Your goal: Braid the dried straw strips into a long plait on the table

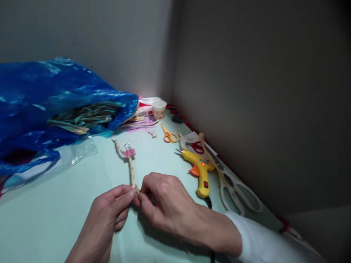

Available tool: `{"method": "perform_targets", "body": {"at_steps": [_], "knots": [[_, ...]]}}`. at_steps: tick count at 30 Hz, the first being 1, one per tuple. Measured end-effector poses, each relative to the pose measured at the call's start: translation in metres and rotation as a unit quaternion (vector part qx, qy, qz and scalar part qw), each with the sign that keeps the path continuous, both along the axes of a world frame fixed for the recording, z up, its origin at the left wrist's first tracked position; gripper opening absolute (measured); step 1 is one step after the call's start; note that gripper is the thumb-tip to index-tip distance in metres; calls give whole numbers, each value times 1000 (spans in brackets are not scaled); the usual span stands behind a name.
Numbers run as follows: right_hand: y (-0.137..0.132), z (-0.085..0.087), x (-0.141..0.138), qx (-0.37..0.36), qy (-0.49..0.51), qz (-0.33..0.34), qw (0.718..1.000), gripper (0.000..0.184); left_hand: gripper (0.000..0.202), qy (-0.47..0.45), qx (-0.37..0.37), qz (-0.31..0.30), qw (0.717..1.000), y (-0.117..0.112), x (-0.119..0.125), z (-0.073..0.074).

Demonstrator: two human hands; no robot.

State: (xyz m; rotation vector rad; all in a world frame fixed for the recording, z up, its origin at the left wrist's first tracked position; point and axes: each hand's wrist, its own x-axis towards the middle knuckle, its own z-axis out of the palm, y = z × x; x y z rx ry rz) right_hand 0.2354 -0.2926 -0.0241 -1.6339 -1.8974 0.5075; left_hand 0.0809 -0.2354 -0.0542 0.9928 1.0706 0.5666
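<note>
A pale braided cord of dried plant fibre [132,171] runs toward me across the table, with a pink binder clip [129,152] fastened on it farther up. My left hand [111,209] pinches the cord's near end between thumb and fingers. Right beside it, my right hand [167,200] is closed, thumb and index finger pinching a strand at the same spot. One loose strand [110,256] hangs below my left hand. The fingertips partly hide where the strands cross.
At the left lies a blue plastic bag [44,91] holding dried stalks [88,116]. On the right are a yellow glue gun [199,169] with its light on, large scissors [229,183] and small orange scissors [169,135]. A paper cup [159,109] stands near the wall.
</note>
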Motion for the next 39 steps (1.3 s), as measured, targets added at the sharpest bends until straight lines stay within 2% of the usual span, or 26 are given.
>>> {"method": "perform_targets", "body": {"at_steps": [4,9,12,13,15,18,20,25,29,32,39], "knots": [[1,2,4,-27,9,-9,1000,14,35,21,6,5,1000,0,2,-4],[-1,6,7,-23,-50,9,998,12,35,36,6,-4,999,2,-1,-9],[-1,18,32,1,-88,9,996,17,36,42,4,-4,999,4,-4,-11],[0,23,46,15,-94,-14,995,19,37,42,2,-6,999,4,-4,-12],[-1,35,79,36,-141,-119,982,21,38,41,3,-8,999,5,-4,-11],[0,48,124,-52,-274,-250,927,27,38,31,5,-15,999,3,-3,-9],[3,48,139,-86,-302,-266,912,27,40,26,10,-14,1000,1,-1,-8],[23,29,136,-123,-329,-264,898,24,38,18,29,2,999,0,0,-7],[41,18,136,-140,-332,-241,901,22,39,21,23,-29,999,4,-2,-8],[51,17,143,-152,-333,-235,900,21,38,18,23,-37,999,5,-1,-6],[53,19,146,-178,-306,-252,901,34,36,18,33,-2,999,1,4,0]]}}
